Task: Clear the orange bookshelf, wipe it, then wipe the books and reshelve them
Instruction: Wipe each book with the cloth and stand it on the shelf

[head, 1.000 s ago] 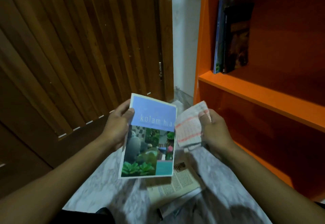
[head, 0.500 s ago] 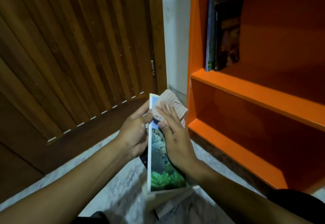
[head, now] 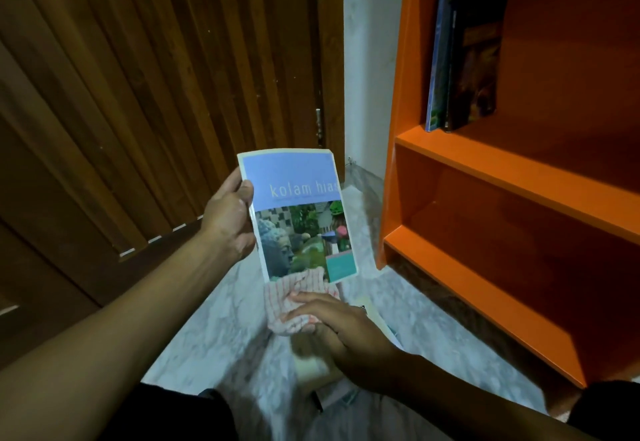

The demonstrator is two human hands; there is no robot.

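My left hand (head: 230, 219) grips the left edge of a book (head: 298, 212) with a blue cover reading "kolam hias" and a garden photo, its cover facing me. At the book's lower edge my right hand (head: 343, 326) presses a white cloth with red stripes (head: 294, 302), fingers laid over it. To the right stands the orange bookshelf (head: 502, 170). Two dark books (head: 464, 56) stand upright at the left end of its upper shelf. The lower shelves are bare.
A brown slatted wooden door (head: 156, 94) fills the left side. The floor (head: 214, 336) is pale marble. More books or papers (head: 332, 392) lie on the floor under my right hand, partly hidden. A white wall strip (head: 367, 59) separates the door and the shelf.
The book has turned from edge-on to cover facing me. My right hand with the cloth has slid down from the book's top to its bottom edge.
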